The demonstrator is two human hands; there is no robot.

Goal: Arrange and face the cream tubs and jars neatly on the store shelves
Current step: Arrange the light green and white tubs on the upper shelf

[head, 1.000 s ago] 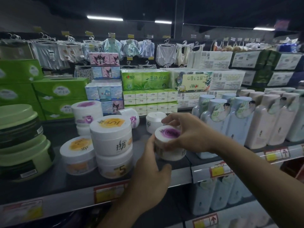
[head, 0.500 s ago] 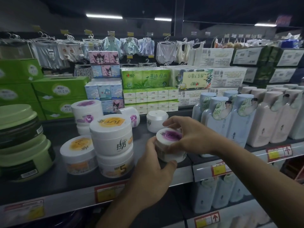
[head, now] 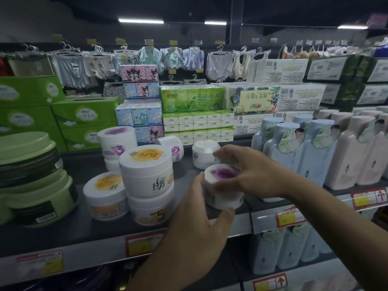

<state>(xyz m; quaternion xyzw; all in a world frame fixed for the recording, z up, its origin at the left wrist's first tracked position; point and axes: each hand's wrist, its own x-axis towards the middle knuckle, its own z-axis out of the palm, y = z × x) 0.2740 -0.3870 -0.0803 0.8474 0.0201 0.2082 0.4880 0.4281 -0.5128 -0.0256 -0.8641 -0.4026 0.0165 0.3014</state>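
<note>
**Both hands on the purple-topped tub**

Just right of the frame's centre, the small round white plastic cream tub with a purple lid label [head: 222,186] is at the front of the dark grey shelf [head: 84,232]. The left hand [head: 195,219] cups its near side with the thumb at the base. The right hand [head: 249,173] curls over the lid's rim. The tub looks rigid, glossy and fairly light, so probably slippery; gripping opposite sides of its wall seems the safest hold

We see a dark shelf [head: 42,234] carrying white cream tubs [head: 105,198] in the middle, green tubs [head: 35,200] at left, tall bottles [head: 344,160] at right.
</note>
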